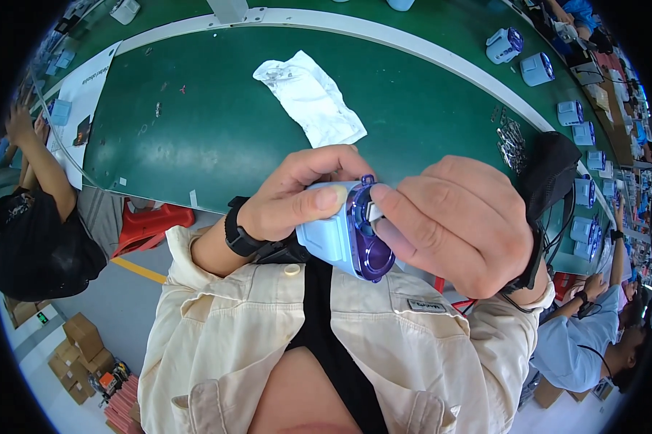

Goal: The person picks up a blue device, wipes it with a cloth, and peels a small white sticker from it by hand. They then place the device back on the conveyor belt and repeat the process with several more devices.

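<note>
Bench (pixel 195 94): green, pale rail along its far side.
Sheet (pixel 315 101): white, crumpled, flat on the bench.
Right hand (pixel 459 224): thumb and forefinger pinching a pale tab (pixel 374 211).
Left hand (pixel 290 195): clasping the device (pixel 326 235), thumb on its blue side.
Device: before the chest, between both hands, purple face rightward.
Metal bits (pixel 512 145): heaped at the bench's right.
Tab: at the purple face.

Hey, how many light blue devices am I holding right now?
1. The light blue device is gripped by your left hand, with your right hand at its purple face. Similar devices stand beyond the white rail; some of those may be hidden.
</note>
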Demonstrator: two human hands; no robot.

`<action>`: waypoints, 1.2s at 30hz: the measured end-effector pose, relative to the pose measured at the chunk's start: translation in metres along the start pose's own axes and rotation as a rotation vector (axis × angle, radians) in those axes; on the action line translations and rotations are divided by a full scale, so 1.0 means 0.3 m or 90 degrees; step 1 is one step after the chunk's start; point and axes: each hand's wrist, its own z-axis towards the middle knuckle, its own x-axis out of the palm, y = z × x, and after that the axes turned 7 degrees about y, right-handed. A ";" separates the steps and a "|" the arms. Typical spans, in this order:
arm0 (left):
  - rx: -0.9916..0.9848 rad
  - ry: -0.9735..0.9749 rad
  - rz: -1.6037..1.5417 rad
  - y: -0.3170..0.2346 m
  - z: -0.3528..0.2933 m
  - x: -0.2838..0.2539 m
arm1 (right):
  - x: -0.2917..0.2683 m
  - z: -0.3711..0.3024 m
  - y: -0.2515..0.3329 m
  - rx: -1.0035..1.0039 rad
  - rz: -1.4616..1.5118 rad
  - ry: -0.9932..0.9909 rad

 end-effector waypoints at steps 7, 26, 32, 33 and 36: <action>0.013 -0.034 -0.008 0.017 0.009 0.009 | -0.012 -0.015 0.041 0.059 -0.022 0.124; 0.082 -0.060 0.235 0.040 -0.028 0.010 | 0.190 -0.053 0.107 0.389 0.986 -0.164; 0.013 -0.012 0.246 0.014 -0.014 0.034 | 0.196 -0.090 0.130 0.426 1.140 -0.210; 0.008 -0.025 0.265 0.008 -0.006 0.045 | 0.206 -0.093 0.141 0.441 1.134 -0.247; 0.012 -0.108 0.313 0.014 0.014 0.055 | 0.208 -0.100 0.133 0.495 1.141 -0.297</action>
